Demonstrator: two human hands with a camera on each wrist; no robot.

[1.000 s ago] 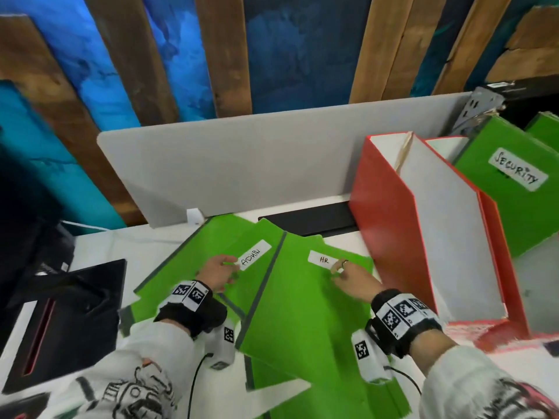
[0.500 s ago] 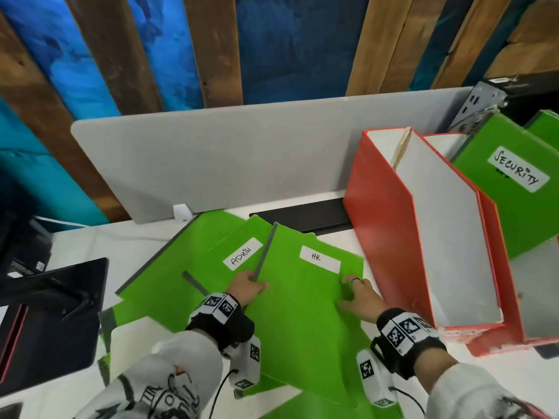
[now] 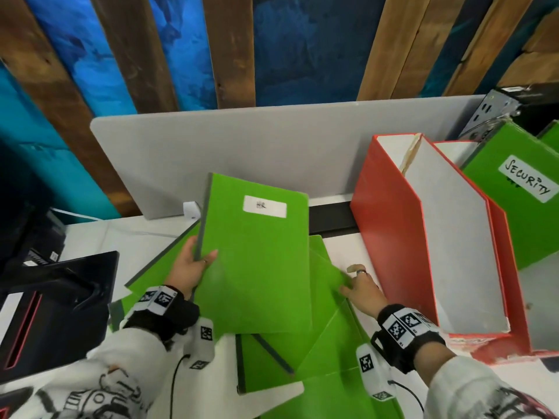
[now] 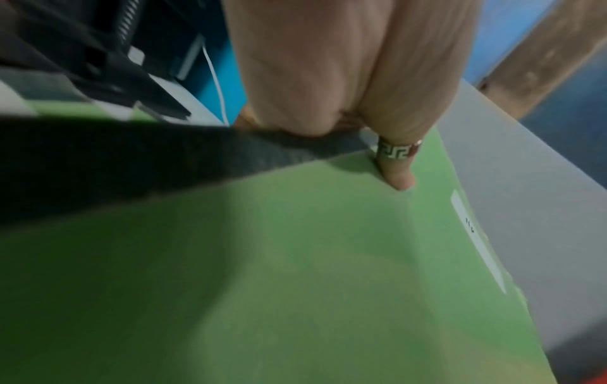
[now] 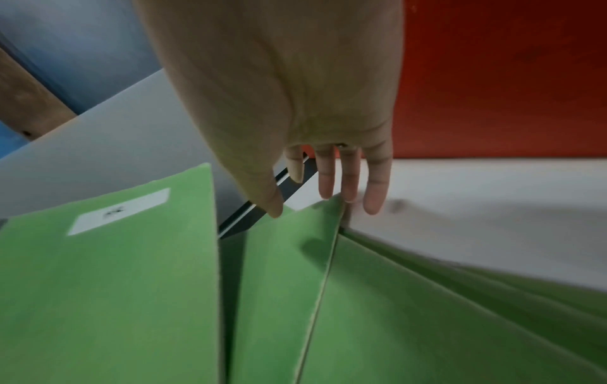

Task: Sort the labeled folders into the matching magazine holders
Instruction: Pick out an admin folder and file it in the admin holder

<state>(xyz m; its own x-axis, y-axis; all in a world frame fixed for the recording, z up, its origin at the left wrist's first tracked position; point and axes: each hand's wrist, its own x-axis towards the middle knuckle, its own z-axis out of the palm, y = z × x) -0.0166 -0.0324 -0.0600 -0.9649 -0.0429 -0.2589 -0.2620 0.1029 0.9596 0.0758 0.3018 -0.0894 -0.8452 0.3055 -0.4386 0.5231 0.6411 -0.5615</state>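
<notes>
Head view: left hand (image 3: 189, 266) grips HR folder (image 3: 254, 252) by its spine, raised above the green folder pile (image 3: 326, 343) on the worktop. Right hand (image 3: 360, 287), fingers relaxed, rests on pile. Risk: one-edge grip, folder may sag or slip en route to red holder (image 3: 390, 225), right of pile.

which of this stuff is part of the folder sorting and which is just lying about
Job:
- HR folder, gripped by the left hand
- green folders on the desk
- red magazine holders
- Security folder

Lying about:
- grey divider screen
- black device
</notes>
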